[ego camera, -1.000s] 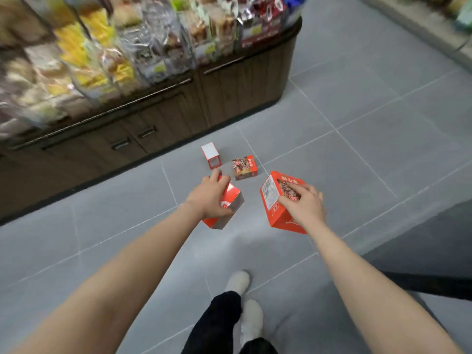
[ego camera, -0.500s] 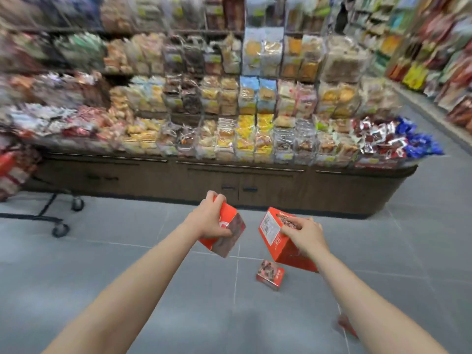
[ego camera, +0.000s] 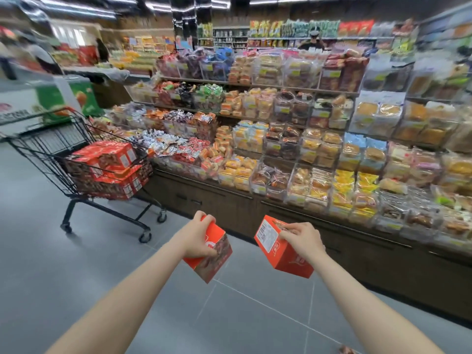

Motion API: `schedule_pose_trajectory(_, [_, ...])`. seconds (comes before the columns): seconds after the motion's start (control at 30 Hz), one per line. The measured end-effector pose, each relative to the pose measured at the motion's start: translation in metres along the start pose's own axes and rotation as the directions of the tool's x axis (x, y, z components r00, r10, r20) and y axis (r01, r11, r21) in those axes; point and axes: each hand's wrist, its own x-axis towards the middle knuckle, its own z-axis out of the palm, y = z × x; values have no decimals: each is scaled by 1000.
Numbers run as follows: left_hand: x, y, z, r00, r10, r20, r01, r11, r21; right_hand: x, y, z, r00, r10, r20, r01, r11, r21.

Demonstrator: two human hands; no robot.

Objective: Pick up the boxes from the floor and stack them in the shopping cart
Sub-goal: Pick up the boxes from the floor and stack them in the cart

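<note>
Two orange-red boxes are riding in the air, low and near, above the grey tiled floor [ego camera: 76,264]. The left hand [ego camera: 198,237] is clamping the left box [ego camera: 213,254] from above, fingers curled tight over its top edge and thumb pressing the near face; that box is hanging tilted, a corner pointing down, with a white logo patch showing that is too blurred to read. The right hand [ego camera: 302,238] is gripping the right box [ego camera: 281,247] at its top, fingers wrapped over the far edge; a white barcode label is facing left on its end panel, the print too small to make out, and a small white mark sits beneath it. The two boxes are hanging apart, side by side. Off to the far left, the black wire shopping cart [ego camera: 46,152] is standing on its castors, already carrying a stack of matching red boxes [ego camera: 107,164] piled above the rim, white labels on their ends unreadable. Just right of the cart, the long snack shelf [ego camera: 293,139] is running across the scene, packed with bagged breads and sweets, yellow price tags blurred. At the bottom edge, right, a scrap of another red box [ego camera: 346,350] is lying on the floor.
</note>
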Motion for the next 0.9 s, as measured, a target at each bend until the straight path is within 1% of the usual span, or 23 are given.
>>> schedule_pose_trajectory(0.2, [-6,-116,-51,992,-113,-48,115,993,23,40,-97,90,991,-82,102,79,996,31])
schedule_pose_trajectory(0.43, [1,-218,-90,954,-269,-130,264,963,-54,104,-190,181,955,-197,221,199,980,15])
schedule_pose_trajectory(0.67, [54,-310,-113,913,-380,-148,375,925,-62,193,-271,258,884,-321,338,325,944,46])
schedule_pose_trajectory(0.9, [125,-382,-151,830,-514,-215,504,857,-102,302,-356,326,791,-398,465,417,906,68])
